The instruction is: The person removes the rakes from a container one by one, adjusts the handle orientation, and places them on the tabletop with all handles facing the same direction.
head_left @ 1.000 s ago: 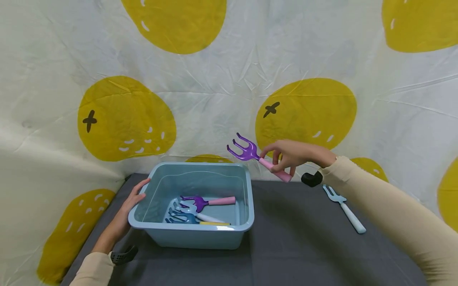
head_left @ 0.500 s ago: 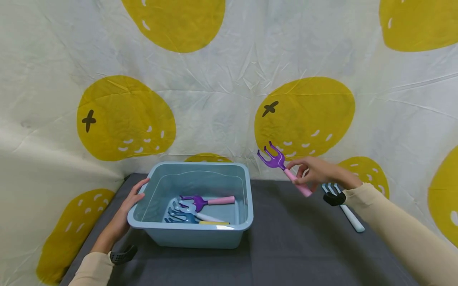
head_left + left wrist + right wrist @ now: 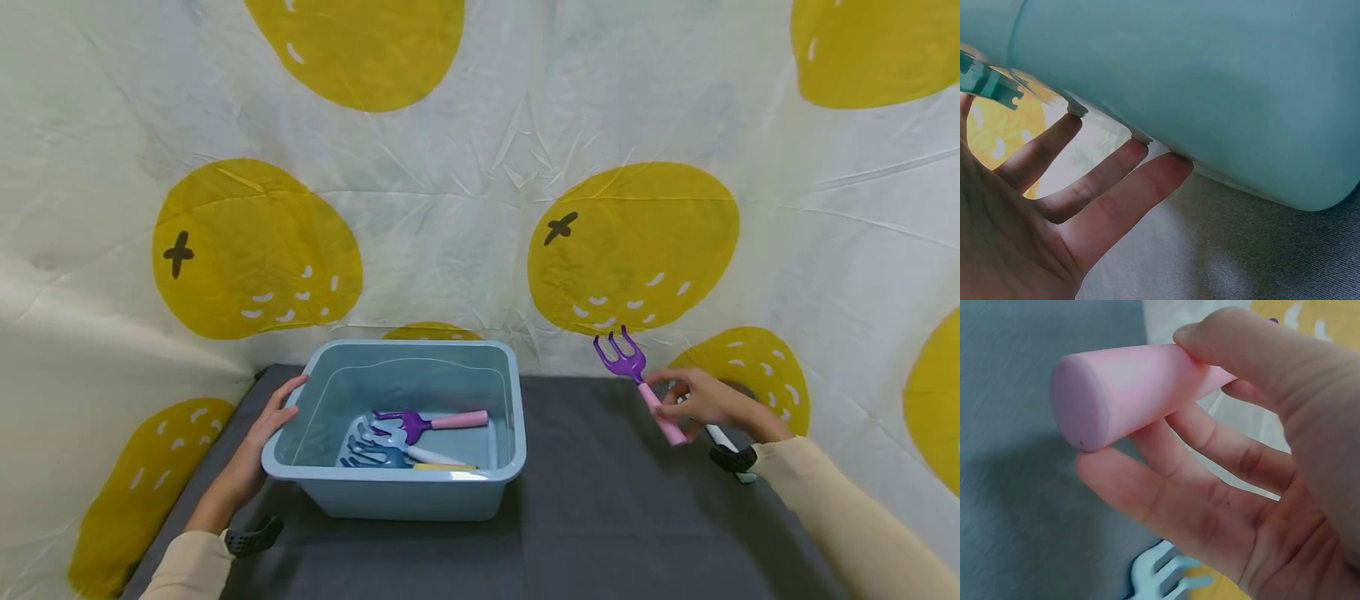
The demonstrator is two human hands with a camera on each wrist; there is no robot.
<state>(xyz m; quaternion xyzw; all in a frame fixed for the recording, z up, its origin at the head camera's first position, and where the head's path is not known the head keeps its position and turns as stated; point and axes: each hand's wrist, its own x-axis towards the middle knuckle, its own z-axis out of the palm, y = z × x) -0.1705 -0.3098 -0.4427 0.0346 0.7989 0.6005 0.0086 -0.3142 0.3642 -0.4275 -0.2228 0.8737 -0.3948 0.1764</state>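
A light blue plastic basin [image 3: 393,497] stands on the left of the cloth. My left hand [image 3: 251,446] grips its left rim. In the left wrist view, several fingertips [image 3: 1175,167] touch the basin's outer wall. Over the cloth at right, my right hand [image 3: 708,402] pinches the pink handle of a purple toy garden fork [image 3: 627,362], its tines pointing up and left. Inside the basin lie another purple fork with a pink handle [image 3: 459,420], a pale blue fork with a white handle [image 3: 433,456] and a blue fork with a yellow handle [image 3: 386,457].
Partly hidden behind my right hand, a pale blue fork [image 3: 1154,569] lies on the dark grey cloth [image 3: 600,517]. A white curtain with large yellow shapes [image 3: 633,242] hangs behind the table.
My right hand has carried the purple fork rightward and down, away from the basin and toward the pale blue fork on the cloth. The left hand stays at the rim.
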